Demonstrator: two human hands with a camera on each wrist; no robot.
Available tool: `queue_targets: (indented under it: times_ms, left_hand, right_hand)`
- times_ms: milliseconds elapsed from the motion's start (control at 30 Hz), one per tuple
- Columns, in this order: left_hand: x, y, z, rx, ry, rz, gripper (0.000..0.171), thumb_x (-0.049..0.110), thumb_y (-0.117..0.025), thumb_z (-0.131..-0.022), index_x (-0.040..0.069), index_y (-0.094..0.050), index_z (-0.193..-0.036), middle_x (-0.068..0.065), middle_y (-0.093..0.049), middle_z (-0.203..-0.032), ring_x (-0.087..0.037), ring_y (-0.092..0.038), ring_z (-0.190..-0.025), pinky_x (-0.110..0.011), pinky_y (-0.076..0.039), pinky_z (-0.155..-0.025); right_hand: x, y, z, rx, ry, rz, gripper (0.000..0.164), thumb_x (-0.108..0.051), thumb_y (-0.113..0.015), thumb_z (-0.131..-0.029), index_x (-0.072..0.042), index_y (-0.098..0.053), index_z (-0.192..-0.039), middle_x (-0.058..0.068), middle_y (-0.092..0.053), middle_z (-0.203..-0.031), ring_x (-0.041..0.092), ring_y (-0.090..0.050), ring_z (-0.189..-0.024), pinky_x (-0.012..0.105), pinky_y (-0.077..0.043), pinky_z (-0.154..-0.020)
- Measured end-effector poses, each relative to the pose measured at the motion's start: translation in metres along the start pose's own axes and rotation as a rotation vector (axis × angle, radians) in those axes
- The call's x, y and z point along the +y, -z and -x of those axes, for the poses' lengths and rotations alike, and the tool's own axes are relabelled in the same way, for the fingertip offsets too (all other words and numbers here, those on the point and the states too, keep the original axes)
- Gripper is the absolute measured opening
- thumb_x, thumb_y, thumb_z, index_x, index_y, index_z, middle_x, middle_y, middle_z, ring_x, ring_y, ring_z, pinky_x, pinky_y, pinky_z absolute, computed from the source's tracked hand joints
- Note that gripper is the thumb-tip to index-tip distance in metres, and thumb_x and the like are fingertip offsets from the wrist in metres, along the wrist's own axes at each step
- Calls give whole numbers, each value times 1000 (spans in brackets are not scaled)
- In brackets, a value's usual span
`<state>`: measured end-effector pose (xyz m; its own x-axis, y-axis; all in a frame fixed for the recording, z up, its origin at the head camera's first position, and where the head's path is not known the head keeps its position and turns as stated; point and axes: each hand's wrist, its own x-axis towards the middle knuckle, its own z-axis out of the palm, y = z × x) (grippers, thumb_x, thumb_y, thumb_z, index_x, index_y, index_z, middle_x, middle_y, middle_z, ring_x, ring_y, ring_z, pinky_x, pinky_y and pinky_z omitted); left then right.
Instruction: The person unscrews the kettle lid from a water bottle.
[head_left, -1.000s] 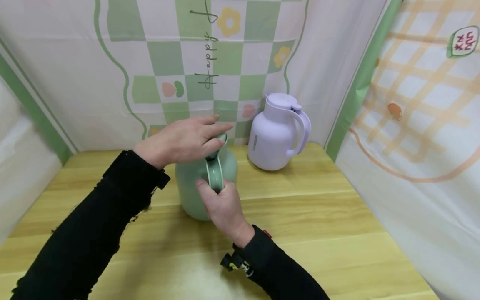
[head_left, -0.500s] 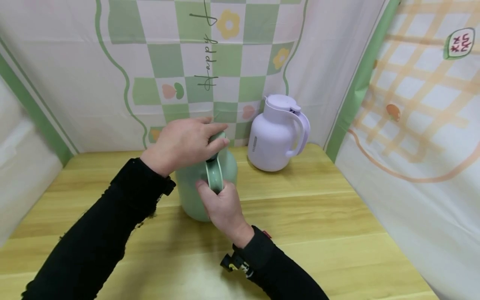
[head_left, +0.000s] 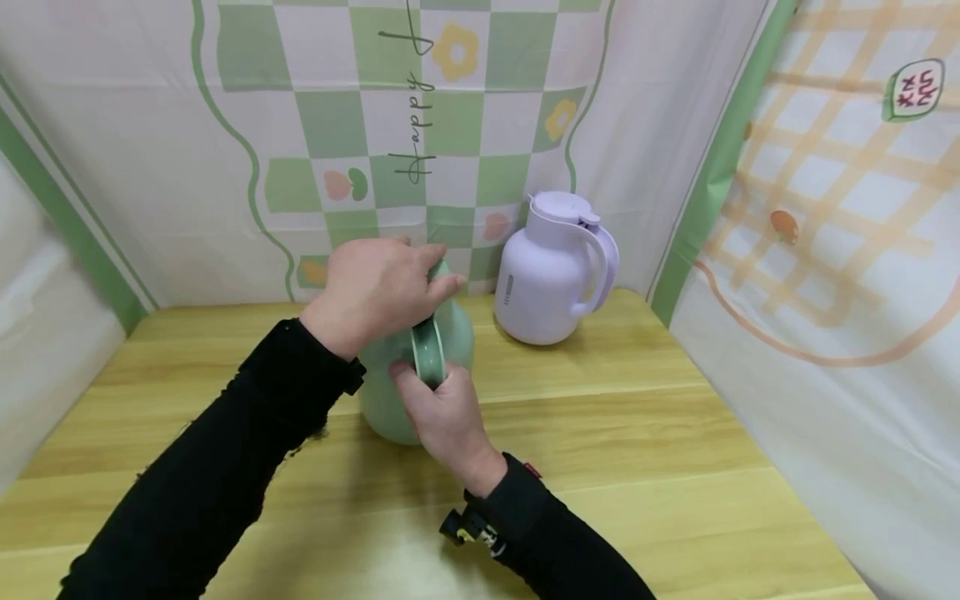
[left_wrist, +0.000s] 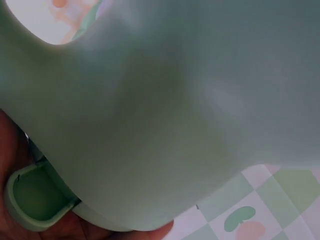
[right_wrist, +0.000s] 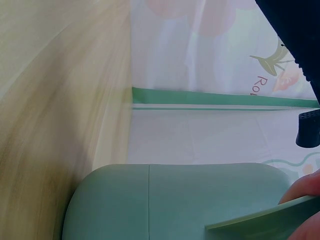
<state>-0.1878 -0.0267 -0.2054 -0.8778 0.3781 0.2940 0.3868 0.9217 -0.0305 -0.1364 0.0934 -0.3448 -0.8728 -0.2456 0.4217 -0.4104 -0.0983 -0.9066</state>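
Note:
A green thermos jug (head_left: 393, 417) stands upright on the wooden table, its top largely covered by my left hand (head_left: 381, 287). That hand grips the jug's lid (head_left: 439, 269), with the thumb stretched toward the right and the other fingers round the far side. In the left wrist view the jug body (left_wrist: 150, 115) fills most of the picture, and a lid tab (left_wrist: 37, 197) shows against the fingers. My right hand (head_left: 447, 417) holds the jug's handle (head_left: 429, 354), thumb on its left side. The right wrist view shows the jug's side (right_wrist: 190, 187) with the handle (right_wrist: 260, 220) at lower right.
A lilac thermos jug (head_left: 543, 279) stands at the back right of the table (head_left: 600, 467), handle to the right. Behind rises a white cloth wall with a green checkered print (head_left: 390, 121); another printed cloth (head_left: 832, 208) hangs at the right.
My left hand and forearm have shifted to the right, the hand turning clockwise over the lid. My right hand keeps its hold on the handle, and the jug stays in place.

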Motion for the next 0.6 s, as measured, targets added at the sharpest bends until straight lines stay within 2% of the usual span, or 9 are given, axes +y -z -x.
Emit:
queue_targets:
  times_ms: [133, 233, 367, 467, 500, 567, 600]
  left_hand:
    - [7, 2, -1, -30, 59, -15, 56, 64, -44, -105, 24, -65, -138, -9, -70, -90, -29, -66, -75, -42, -45, -51]
    - [11, 5, -1, -58, 97, -18, 57, 64, -42, -105, 21, -65, -136, -9, -64, -77, -29, -62, -66, -42, -45, -50]
    - [15, 7, -1, -86, 125, -22, 57, 64, -40, -106, 18, -64, -132, -9, -60, -72, -29, -60, -63, -42, -44, -49]
    - [15, 10, 0, -125, 132, -24, 64, 65, -37, -106, 19, -58, -145, -11, -62, -75, -30, -62, -66, -42, -46, -50]
    - [15, 11, 0, -141, 134, -13, 68, 67, -36, -105, 20, -53, -151, -13, -65, -82, -31, -64, -71, -42, -48, -52]
    - [11, 14, 0, -176, 121, 21, 74, 68, -34, -105, 20, -40, -162, -21, -70, -107, -36, -69, -91, -46, -54, -62]
    - [8, 16, 0, -195, 104, 50, 77, 69, -32, -105, 20, -34, -165, -24, -67, -124, -39, -68, -106, -49, -57, -73]
  right_hand:
    - [0, 0, 0, -13, 22, -2, 55, -27, -58, -107, -11, -36, -59, 2, -33, -47, 19, -31, -39, 28, -28, -46]
    - [-1, 0, 1, -17, 33, 5, 54, -26, -57, -107, -12, -36, -59, 2, -33, -47, 20, -30, -39, 28, -27, -46]
    - [0, 0, 0, -15, 39, 8, 54, -26, -58, -106, -12, -36, -59, 3, -33, -48, 20, -31, -40, 28, -27, -47]
    - [0, 0, 0, -16, 33, 4, 53, -26, -57, -106, -12, -37, -60, 4, -33, -48, 20, -31, -40, 28, -27, -47]
    - [0, 0, 0, -18, 31, 4, 53, -26, -57, -107, -11, -36, -60, 4, -33, -48, 20, -31, -40, 28, -27, -47]
    - [0, 1, 1, -21, 21, 4, 54, -27, -57, -107, -11, -36, -59, 4, -33, -48, 20, -30, -39, 28, -27, -47]
    - [0, 1, 1, -23, 17, 5, 55, -27, -56, -107, -11, -35, -59, 4, -32, -48, 21, -29, -39, 29, -27, -46]
